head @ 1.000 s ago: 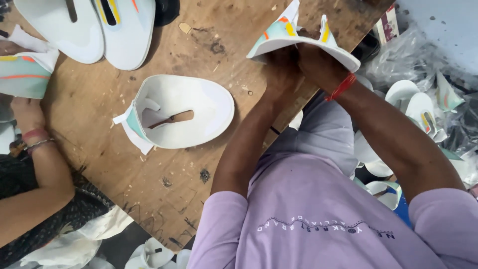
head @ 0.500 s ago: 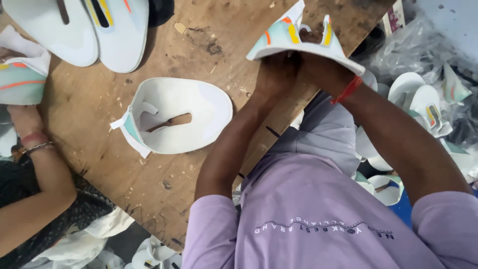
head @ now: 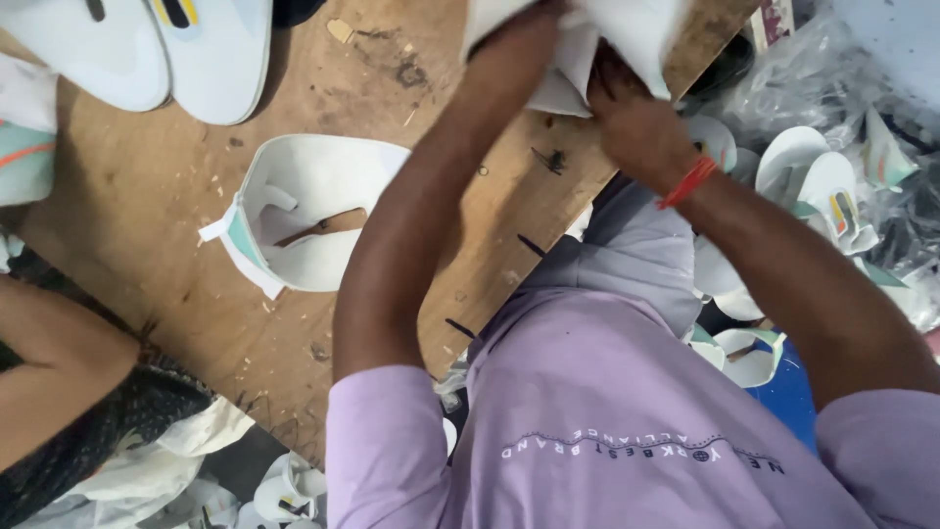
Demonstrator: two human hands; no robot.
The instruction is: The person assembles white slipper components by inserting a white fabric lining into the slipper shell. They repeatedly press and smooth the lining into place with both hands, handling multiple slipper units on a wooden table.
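A white sandal piece point(head: 627, 39) is gripped at the far edge of the wooden desk point(head: 157, 196). The right hand point(head: 636, 122) is closed on it from below. The left hand point(head: 534, 24) is pressed against it, fingers hidden, grip undeterminable. Another white sandal sole point(head: 313, 211) lies on the desk, well left of the held piece.

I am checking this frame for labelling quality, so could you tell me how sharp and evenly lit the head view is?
Head view: soft, even light, no glare; the white sandal sole on the wooden table is fairly crisp; the right hand and the white piece it grips show slight motion blur, cropped by the top edge.
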